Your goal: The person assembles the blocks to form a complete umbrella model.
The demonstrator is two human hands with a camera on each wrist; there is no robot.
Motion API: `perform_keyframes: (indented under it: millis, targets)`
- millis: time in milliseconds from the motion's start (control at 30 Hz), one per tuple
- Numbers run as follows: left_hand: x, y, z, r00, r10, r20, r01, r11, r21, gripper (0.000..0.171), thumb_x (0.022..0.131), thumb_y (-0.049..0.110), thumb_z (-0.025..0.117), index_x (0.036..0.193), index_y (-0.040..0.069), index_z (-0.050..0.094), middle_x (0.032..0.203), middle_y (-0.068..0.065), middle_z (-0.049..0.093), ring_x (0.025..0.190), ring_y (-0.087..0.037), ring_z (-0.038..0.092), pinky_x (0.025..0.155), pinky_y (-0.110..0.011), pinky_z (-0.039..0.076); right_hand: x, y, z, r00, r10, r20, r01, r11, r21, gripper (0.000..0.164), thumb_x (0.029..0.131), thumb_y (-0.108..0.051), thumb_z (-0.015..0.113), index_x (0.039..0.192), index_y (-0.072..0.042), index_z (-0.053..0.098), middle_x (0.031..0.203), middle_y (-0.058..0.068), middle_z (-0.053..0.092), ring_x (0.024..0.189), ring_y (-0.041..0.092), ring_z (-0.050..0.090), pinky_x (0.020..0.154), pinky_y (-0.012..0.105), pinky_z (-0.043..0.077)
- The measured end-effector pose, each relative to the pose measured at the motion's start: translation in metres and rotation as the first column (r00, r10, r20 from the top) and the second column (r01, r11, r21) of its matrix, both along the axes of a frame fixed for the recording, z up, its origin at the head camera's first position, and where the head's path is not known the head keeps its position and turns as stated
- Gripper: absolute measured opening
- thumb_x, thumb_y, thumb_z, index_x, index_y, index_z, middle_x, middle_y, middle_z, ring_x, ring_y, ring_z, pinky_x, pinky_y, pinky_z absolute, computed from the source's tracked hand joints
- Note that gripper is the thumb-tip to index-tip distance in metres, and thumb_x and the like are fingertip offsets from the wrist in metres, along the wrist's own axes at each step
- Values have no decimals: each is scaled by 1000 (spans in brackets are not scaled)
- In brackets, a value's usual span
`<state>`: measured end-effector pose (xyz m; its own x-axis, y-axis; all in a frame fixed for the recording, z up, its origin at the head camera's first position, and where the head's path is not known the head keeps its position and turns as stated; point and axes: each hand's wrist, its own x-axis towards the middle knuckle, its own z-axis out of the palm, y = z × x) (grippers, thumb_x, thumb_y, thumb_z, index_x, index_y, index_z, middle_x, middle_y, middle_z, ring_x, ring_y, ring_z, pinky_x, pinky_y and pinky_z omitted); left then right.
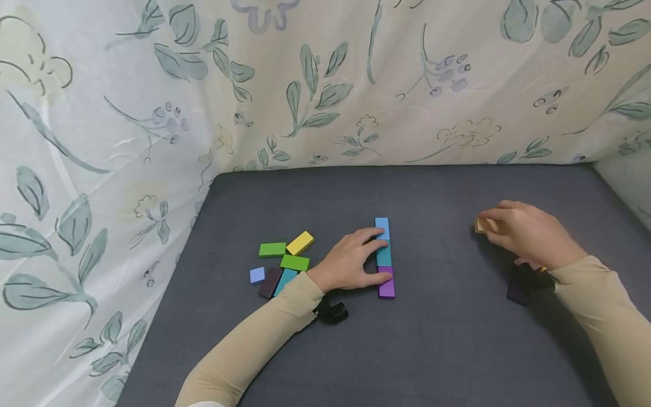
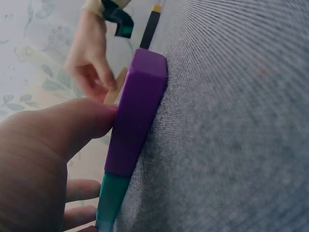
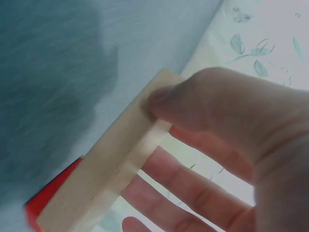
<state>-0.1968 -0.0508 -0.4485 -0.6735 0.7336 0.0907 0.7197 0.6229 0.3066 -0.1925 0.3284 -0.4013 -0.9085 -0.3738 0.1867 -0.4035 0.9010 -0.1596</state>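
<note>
A row of blocks runs across the grey table: a light blue block [image 1: 382,224], a teal block [image 1: 383,257] and a purple block [image 1: 386,289]. My left hand [image 1: 352,260] rests on this row with its fingers spread. Its thumb touches the purple block [image 2: 137,111], and its fingertips lie by the teal block [image 2: 113,193] and the light blue one. Off to the right, my right hand [image 1: 529,232] pinches a plain wooden block [image 3: 113,150] between thumb and fingers, seemingly above the table. A red block [image 3: 53,193] shows partly behind the wooden one.
Left of my left hand lie green blocks [image 1: 272,250], a yellow block [image 1: 300,243], a small blue block [image 1: 257,275], a dark block [image 1: 270,282] and another blue block [image 1: 286,281]. A dark block [image 1: 517,294] sits shadowed under my right wrist. Patterned cloth [image 1: 356,85] borders the table.
</note>
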Motion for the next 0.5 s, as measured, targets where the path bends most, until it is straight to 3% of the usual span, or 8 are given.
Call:
perform_keyframes:
  millis: [300,500]
  targets:
    - [1,0,2,1000,3,-3,-3,1000,-6,71,93,59,70,148,16,58,164,-7,40,152,-25,39,121,-48,38,-26,-40,7,993,114,2,-114,993,-22,28,84,-8,84,111,-5,79,88,6,66,70,16,56,59,38,50]
    - [2,0,1,1000,13,1,-13,1000,-10,71,93,60,70,148,17,58,164,-5,41,152,-25,39,121,-48,37,-43,-67,3,985,168,35,-165,984,-71,30,83,-6,85,112,-3,78,91,8,67,75,19,59,63,39,55]
